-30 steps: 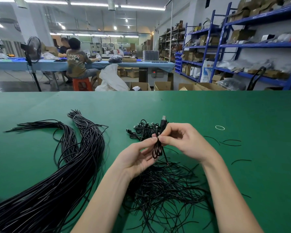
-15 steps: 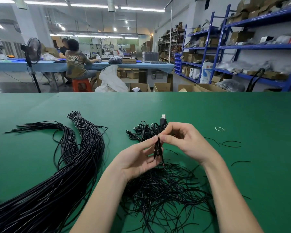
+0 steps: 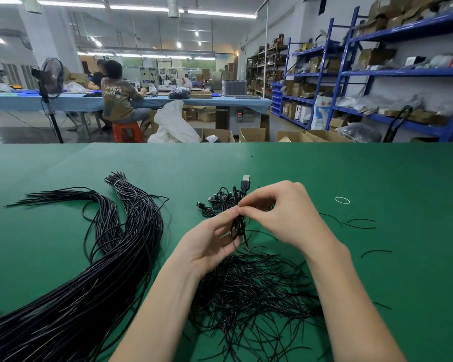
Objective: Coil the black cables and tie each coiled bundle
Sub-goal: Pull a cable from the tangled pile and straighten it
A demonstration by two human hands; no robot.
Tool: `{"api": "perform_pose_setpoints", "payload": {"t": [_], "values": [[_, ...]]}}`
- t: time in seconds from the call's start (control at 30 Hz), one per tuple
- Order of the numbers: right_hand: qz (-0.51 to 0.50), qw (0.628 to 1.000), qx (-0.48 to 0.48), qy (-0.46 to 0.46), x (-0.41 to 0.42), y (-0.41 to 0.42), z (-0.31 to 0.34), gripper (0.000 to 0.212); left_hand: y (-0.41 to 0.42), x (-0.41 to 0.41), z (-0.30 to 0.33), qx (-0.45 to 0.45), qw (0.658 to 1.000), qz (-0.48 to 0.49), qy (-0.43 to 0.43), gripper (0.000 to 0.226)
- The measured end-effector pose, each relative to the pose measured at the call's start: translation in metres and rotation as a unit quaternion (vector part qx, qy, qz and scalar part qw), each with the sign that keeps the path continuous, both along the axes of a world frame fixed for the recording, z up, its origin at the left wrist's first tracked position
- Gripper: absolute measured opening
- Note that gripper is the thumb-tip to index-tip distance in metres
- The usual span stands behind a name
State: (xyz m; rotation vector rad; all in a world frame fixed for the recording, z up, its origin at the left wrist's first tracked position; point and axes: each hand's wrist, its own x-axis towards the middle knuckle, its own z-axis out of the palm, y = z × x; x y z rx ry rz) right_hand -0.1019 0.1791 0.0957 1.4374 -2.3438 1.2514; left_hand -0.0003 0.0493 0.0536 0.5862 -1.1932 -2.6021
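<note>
Head view: the left hand [image 3: 207, 246] pinches a coiled cable [image 3: 238, 226] upright while the right hand [image 3: 277, 212] pinches its waist — seemingly tying it — above loose ties [image 3: 251, 291]

Both forearms bare, reaching in from the bottom edge and converging at centre. Left hand [image 3: 209, 244] palm turned up, fingers curled, thumb and forefinger pinching. Right hand [image 3: 280, 212] arched above it, knuckles up, fingertips [image 3: 242, 210] meeting the left's in a pinch.
</note>
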Motion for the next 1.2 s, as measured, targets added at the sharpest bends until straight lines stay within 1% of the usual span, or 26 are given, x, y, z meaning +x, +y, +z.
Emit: {"api": "perform_pose_setpoints", "payload": {"t": [0.13,0.23,0.3,0.4,0.5,0.6,0.7,0.77,0.83,0.93,1.0,1.1,1.2], "values": [[0.016,0.999,0.002,-0.029,-0.002,0.003,0.000,0.007,-0.001,0.001,-0.003,-0.003,1.000,-0.015,0.003,0.019],[0.024,0.999,0.007,-0.032,-0.003,0.004,0.000,0.008,-0.001,0.001,-0.003,-0.007,1.000,-0.025,0.007,0.016],[0.019,0.999,0.006,-0.027,-0.005,0.005,-0.001,0.008,-0.004,0.003,-0.003,-0.001,0.999,-0.030,0.015,0.020],[0.011,1.000,-0.013,-0.026,-0.007,0.008,-0.003,0.013,-0.009,0.006,-0.001,-0.011,0.998,-0.047,0.029,0.020],[0.022,0.999,-0.037,-0.015,-0.007,0.007,-0.005,0.016,-0.010,0.005,0.004,-0.025,0.998,-0.042,0.029,0.018],[0.020,0.998,-0.055,-0.004,-0.007,0.003,-0.008,0.014,-0.007,0.004,0.004,0.002,0.999,-0.027,0.026,0.022],[0.029,0.997,-0.077,-0.002,-0.006,0.000,-0.014,0.012,-0.006,0.005,0.004,0.071,0.997,-0.015,0.032,0.031],[0.044,0.995,-0.092,-0.004,-0.005,0.000,-0.015,0.012,-0.006,0.005,0.004,0.100,0.994,-0.022,0.038,0.034],[0.060,0.993,-0.104,0.001,-0.005,0.001,-0.015,0.012,-0.006,0.006,0.004,0.103,0.993,-0.038,0.039,0.032],[0.076,0.990,-0.120,0.003,-0.004,0.002,-0.014,0.011,-0.005,0.008,0.004,0.102,0.991,-0.074,0.040,0.021],[0.079,0.989,-0.126,0.001,-0.003,0.002,-0.015,0.010,-0.005,0.009,0.002,0.115,0.988,-0.092,0.042,0.020],[0.067,0.990,-0.125,-0.004,-0.002,0.000,-0.018,0.011,-0.006,0.010,0.001,0.110,0.989,-0.084,0.042,0.027],[0.043,0.992,-0.122,-0.008,-0.001,-0.003,-0.019,0.009,-0.007,0.008,0.001,0.080,0.995,-0.034,0.046,0.043]]}}
